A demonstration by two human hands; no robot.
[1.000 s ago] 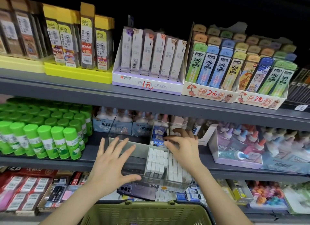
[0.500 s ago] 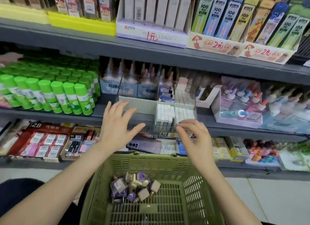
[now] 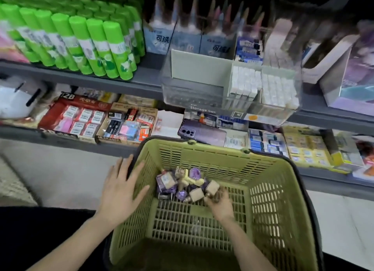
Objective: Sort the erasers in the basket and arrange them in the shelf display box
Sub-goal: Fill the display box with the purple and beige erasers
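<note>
Hands: left hand point(image 3: 119, 192) open, fingers spread, at basket point(image 3: 263, 155) left rim; right hand point(image 3: 219, 202) among erasers point(image 3: 182, 181) heaped in basket, blurred, grip unclear. Step: picking. Next: secure eraser, lift to display box point(image 3: 202, 84).

shelves: we've got grey metal shelves point(image 3: 141, 79), two tiers, crammed with stock
floor: pale floor point(image 3: 66, 175) underneath
light: soft and even, darker at the back

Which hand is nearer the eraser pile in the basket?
Right. The right hand is inside the basket, fingers at the near right edge of the eraser pile; blur hides any grip. The left hand is spread over the basket's left wall, apart from the pile.
</note>
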